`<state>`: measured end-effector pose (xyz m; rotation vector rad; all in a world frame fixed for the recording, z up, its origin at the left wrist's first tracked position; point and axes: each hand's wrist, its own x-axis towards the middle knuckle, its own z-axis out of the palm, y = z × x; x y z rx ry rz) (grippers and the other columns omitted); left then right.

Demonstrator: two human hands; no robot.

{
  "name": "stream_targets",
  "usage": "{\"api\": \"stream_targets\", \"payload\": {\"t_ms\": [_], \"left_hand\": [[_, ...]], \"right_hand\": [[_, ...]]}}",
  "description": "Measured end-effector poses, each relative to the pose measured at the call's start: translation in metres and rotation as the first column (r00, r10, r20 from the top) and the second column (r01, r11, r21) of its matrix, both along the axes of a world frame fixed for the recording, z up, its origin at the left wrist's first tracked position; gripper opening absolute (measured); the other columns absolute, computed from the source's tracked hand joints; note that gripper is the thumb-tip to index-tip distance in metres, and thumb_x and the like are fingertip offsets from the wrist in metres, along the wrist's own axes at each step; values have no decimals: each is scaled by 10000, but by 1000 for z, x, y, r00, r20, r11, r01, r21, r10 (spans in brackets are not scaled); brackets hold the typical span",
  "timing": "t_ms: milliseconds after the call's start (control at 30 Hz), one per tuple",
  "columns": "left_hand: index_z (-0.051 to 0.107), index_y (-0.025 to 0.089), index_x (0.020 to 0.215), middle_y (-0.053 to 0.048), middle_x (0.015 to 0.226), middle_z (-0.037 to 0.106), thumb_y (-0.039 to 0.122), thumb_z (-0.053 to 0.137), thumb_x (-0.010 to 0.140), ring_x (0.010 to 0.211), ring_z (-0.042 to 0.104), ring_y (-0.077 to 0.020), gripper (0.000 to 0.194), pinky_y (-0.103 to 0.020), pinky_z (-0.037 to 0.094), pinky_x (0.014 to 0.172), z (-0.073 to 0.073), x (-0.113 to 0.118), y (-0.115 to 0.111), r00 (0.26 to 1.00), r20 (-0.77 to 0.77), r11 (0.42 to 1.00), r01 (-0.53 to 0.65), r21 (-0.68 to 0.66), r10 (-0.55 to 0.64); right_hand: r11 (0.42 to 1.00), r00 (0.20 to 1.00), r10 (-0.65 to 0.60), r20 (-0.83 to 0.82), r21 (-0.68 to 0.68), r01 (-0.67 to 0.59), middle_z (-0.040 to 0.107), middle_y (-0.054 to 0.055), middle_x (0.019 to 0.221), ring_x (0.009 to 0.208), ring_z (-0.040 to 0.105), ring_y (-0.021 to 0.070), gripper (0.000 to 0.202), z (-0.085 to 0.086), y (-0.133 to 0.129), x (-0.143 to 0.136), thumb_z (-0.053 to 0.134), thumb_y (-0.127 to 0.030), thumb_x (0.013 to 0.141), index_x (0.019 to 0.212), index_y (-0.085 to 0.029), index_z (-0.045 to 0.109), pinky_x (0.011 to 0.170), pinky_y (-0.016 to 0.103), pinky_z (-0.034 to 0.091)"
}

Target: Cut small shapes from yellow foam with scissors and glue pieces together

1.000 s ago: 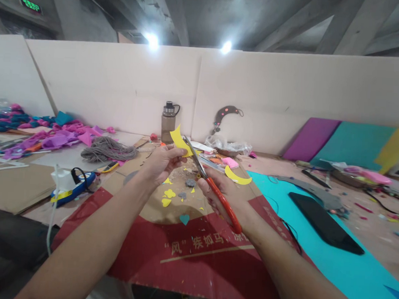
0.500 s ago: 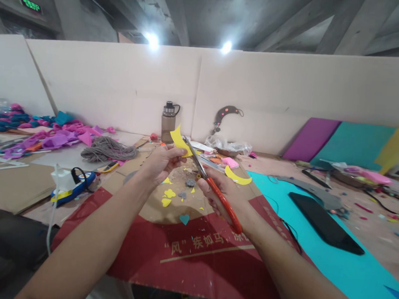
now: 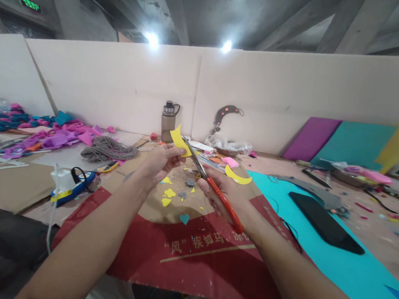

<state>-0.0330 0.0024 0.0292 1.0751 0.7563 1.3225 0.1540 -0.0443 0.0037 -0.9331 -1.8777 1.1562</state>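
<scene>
Between thumb and fingers, my left hand [image 3: 161, 163] pinches a curved yellow sheet piece [image 3: 179, 140], perhaps felt or foam. My right hand [image 3: 222, 193] is closed around red-handled scissors [image 3: 221, 198]. Their blades point up and left and meet the yellow piece's right edge beside my left fingertips; whether they are parted is hard to tell. Below the hands, small yellow cutouts [image 3: 170, 193], grey scraps and a teal heart [image 3: 184, 219] lie on the red and brown cardboard [image 3: 140, 240]. A yellow crescent [image 3: 238, 176] lies just beyond my right hand.
A bottle [image 3: 168, 122] stands against the white board. At left are grey cord [image 3: 108, 149], a blue power strip [image 3: 78, 188] and pink and purple scraps [image 3: 58, 136]. At right, a black phone-like slab [image 3: 325, 222] lies on a turquoise sheet [image 3: 354, 276]. Coloured sheets [image 3: 345, 142] lean behind.
</scene>
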Motion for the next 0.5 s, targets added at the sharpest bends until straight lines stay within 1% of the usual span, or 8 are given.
{"api": "stream_targets", "payload": {"t_ms": [67, 200, 333, 500], "left_hand": [[666, 125, 710, -1, 663, 649, 149, 755, 576, 534, 542, -56, 162, -180, 449, 544, 0, -1, 0, 1000, -13, 1000, -2, 6, 2], [672, 126, 688, -9, 646, 645, 158, 765, 567, 535, 542, -61, 156, -188, 439, 537, 1, -5, 2, 999, -28, 999, 27, 25, -27], [659, 120, 630, -18, 595, 617, 163, 776, 557, 527, 533, -71, 145, -195, 417, 514, 1, -11, 6, 998, -61, 999, 33, 24, -32], [671, 120, 655, -36, 633, 633, 178, 776, 579, 548, 538, -80, 143, -198, 421, 522, 2, -18, 7, 988, -140, 997, 67, 37, -61]], "right_hand": [[1000, 1000, 2, -8, -4, -2, 360, -78, 528, 467, 374, 90, 363, 0, 0, 0, 574, -533, 817, 951, -197, 551, 468, 230, 307], [1000, 999, -20, 30, 20, 19, 381, -68, 557, 485, 374, 86, 357, 1, -2, 1, 589, -535, 807, 884, -191, 531, 464, 227, 287], [999, 998, -18, 62, 30, 16, 360, -66, 566, 492, 364, 84, 340, 3, -3, 2, 556, -529, 835, 845, -193, 503, 467, 229, 278], [998, 995, -6, 99, 57, 0, 362, -61, 577, 497, 359, 80, 314, 5, -5, 3, 519, -501, 865, 818, -192, 489, 470, 230, 264]]}}
